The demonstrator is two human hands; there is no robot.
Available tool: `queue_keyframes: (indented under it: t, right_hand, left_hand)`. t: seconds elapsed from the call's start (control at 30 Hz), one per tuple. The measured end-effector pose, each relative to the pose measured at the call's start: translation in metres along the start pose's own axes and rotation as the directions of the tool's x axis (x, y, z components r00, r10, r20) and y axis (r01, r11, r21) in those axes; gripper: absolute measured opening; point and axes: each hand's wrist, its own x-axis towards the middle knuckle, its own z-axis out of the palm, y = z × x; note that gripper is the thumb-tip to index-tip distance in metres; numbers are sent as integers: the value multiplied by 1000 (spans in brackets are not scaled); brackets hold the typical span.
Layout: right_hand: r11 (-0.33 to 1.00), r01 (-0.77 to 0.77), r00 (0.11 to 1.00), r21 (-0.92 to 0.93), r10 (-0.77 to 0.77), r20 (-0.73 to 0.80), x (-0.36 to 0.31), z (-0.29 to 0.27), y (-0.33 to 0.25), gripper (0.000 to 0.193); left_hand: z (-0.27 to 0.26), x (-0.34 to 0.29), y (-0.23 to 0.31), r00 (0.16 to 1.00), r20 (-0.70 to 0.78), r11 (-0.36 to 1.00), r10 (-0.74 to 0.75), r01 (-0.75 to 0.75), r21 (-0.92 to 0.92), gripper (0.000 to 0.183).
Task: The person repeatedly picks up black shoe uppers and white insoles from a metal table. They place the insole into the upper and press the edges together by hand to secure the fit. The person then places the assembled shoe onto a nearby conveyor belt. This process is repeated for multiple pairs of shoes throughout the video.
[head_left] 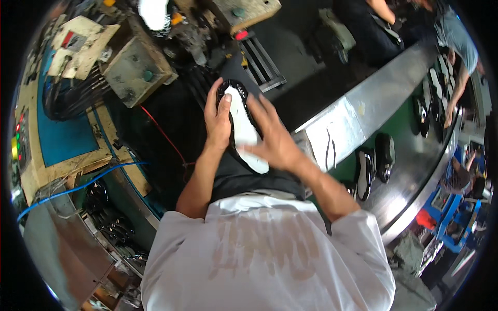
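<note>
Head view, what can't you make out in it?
All in the head view:
Held shoe: top side hidden behind its white bottom.
Left hand: some fingers hidden behind the shoe.
Right hand: fingers blurred; contact unclear.
Machine's shoe: cut off by the top edge.
Button panel: markings too small.

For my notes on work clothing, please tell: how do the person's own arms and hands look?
The left hand and right hand wear no gloves, and the forearms are uncovered, with no watch or bracelet showing. Loose, plain white sleeves end near the elbows. The right hand is blurred, so small details there cannot be told.
</note>
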Motion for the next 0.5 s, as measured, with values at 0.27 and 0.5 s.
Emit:
queue_keyframes:
  t: [0.27,0.5]
  right_hand:
    - [855,225,966,-466,-132,223,1,-4,-11,84]
    - [812,225,950,-539,-60,306,14,5,-16,72]
  left_hand:
    - [-48,45,-9,938,56,773,-342,314,-551,47]
    - [-32,42,-30,913,-275,947,-300,319,25,46]
